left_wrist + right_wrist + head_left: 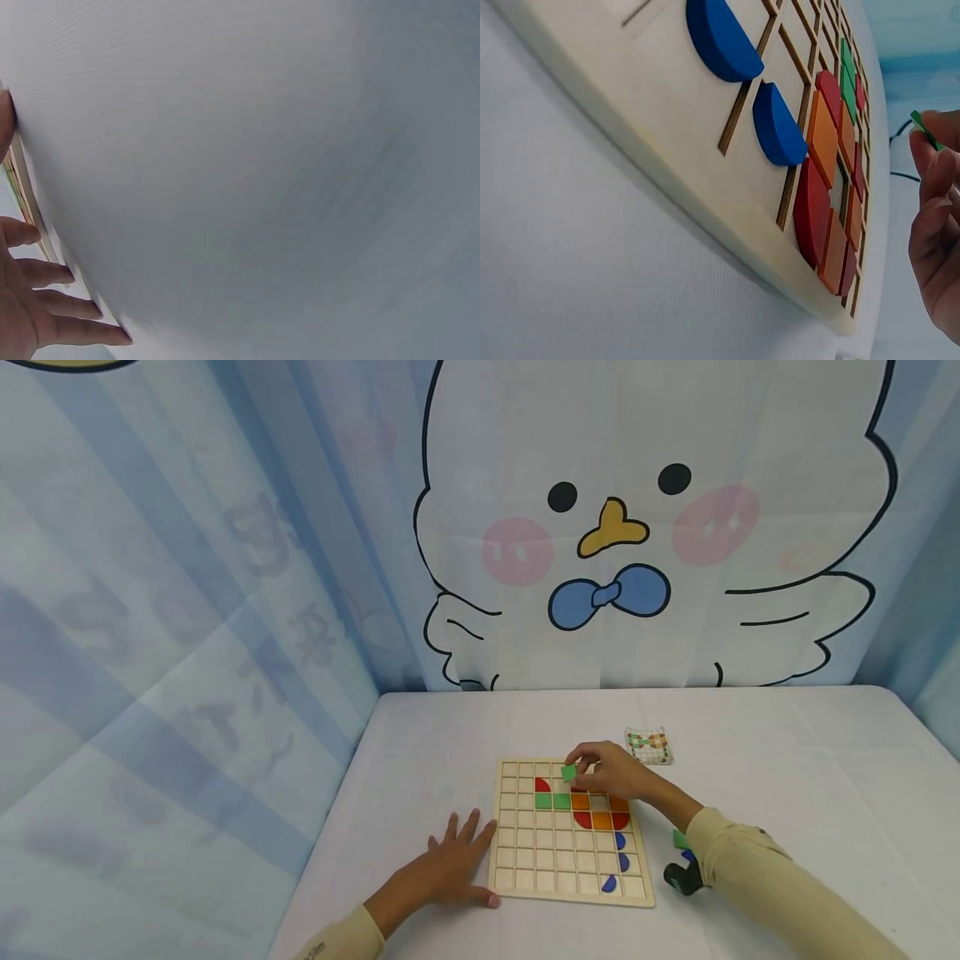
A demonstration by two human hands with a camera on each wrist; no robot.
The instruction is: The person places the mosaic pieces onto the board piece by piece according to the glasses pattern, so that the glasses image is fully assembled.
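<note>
A square wooden grid board (517, 860) lies on the white table. My right hand (611, 768) pinches a green square tile (569, 772) between thumb and fingertips, above the board's upper part; the right wrist view shows this green tile (922, 126) nearly edge-on. Beside the board's left edge, my left hand (456, 868) rests with fingers spread and straight, touching the frame. Green squares (552, 802), orange pieces (602, 821) and red rounded pieces (542, 785) sit in the grid. Blue half-circles (620, 841) lie along the board's right side. Part of the grid is hidden under my right hand.
A small pattern card (649, 747) lies behind the board to the right. Right of the board, a green piece (680, 840) and some blue show beside a dark object (682, 878) at the right sleeve, which partly covers that area. A patterned curtain (600, 652) stands behind the table.
</note>
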